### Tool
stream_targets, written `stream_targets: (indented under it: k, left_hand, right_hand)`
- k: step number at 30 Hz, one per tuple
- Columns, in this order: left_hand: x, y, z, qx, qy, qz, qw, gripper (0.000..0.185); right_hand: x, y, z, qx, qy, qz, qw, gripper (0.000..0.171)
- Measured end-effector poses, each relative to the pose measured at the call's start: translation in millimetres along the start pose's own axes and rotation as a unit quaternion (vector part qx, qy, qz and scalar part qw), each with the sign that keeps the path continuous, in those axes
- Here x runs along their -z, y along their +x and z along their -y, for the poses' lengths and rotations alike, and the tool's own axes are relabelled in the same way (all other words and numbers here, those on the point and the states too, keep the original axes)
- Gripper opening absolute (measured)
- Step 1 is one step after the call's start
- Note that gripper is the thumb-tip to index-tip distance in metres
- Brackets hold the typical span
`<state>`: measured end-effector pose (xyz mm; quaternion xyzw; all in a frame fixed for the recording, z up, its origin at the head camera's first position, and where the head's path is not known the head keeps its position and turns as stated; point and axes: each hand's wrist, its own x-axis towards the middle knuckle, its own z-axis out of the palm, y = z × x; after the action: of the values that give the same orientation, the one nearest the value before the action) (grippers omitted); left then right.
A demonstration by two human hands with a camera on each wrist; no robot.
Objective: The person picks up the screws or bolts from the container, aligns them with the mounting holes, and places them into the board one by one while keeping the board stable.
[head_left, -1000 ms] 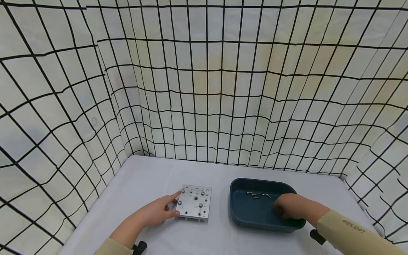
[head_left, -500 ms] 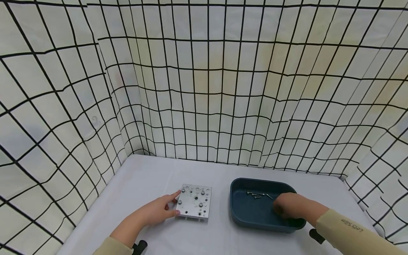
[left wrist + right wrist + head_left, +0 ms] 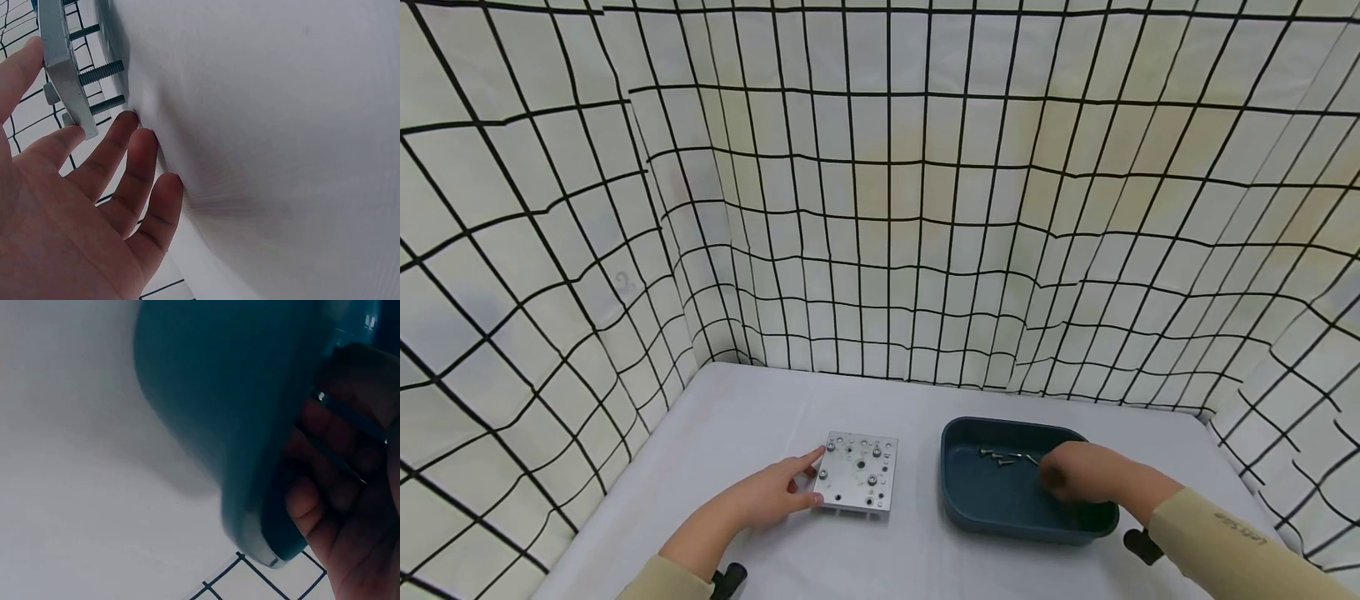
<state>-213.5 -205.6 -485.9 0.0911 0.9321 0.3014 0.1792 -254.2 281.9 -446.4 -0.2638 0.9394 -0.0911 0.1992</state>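
In the head view my left hand (image 3: 775,493) touches the left edge of a silver metal plate (image 3: 859,492), with index finger and thumb near its two left corners. Bolt heads and holes dot the plate's top. The left wrist view shows threaded bolts (image 3: 103,72) sticking out below the plate; the other fingertips (image 3: 167,187) rest on the white tabletop. My right hand (image 3: 1078,473) is inside the dark teal bin (image 3: 985,512), fingers curled. In the right wrist view it holds slender dark metal pieces (image 3: 350,414), like tweezer arms; their far ends are hidden.
Several small screws (image 3: 1000,457) lie in the bin, left of the right hand. White cloth (image 3: 910,550) covers the table. Walls of white sheet with black netting (image 3: 917,250) stand behind and at both sides. A dark cylinder (image 3: 1142,546) shows beneath the right wrist.
My right hand has shifted slightly up and to the left inside the bin, now overlapping the end of a thin metal piece. The left hand and the plate have stayed put.
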Motion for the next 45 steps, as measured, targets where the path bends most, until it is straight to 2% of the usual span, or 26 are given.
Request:
stream_targets:
  k: [5,13,17,27,37,45]
  left_hand:
    - [0.6,1.9,-0.5,-0.002,0.002,0.0,1.0,0.082]
    - [0.1,2.3,-1.3,0.006,0.003,-0.002,1.0,0.082]
    - [-0.4,1.6,-2.2,0.016,0.004,-0.004,0.9999,0.082]
    - [-1.1,1.8,-1.8,0.017,0.004,-0.004,0.9998,0.083]
    - [-0.3,2.3,-0.9,0.009,-0.008,-0.003,0.9999,0.083]
    - [0.8,2.4,-1.0,0.01,-0.007,-0.004,0.9999,0.083]
  right_hand:
    - [4.8,0.1,-0.2,0.02,0.009,-0.02,1.0,0.013]
    - [10.4,-1.0,2.2,0.014,0.028,-0.068,0.997,0.009]
    - [12.5,-3.5,3.2,0.022,0.053,-0.09,0.994,0.008]
    - [12.1,-8.1,14.9,0.064,0.117,-0.12,0.984,0.008]
    - [12.0,6.6,43.9,0.088,0.182,-0.117,0.972,0.004]
    - [12.5,31.7,79.3,0.103,0.212,-0.093,0.967,0.004]
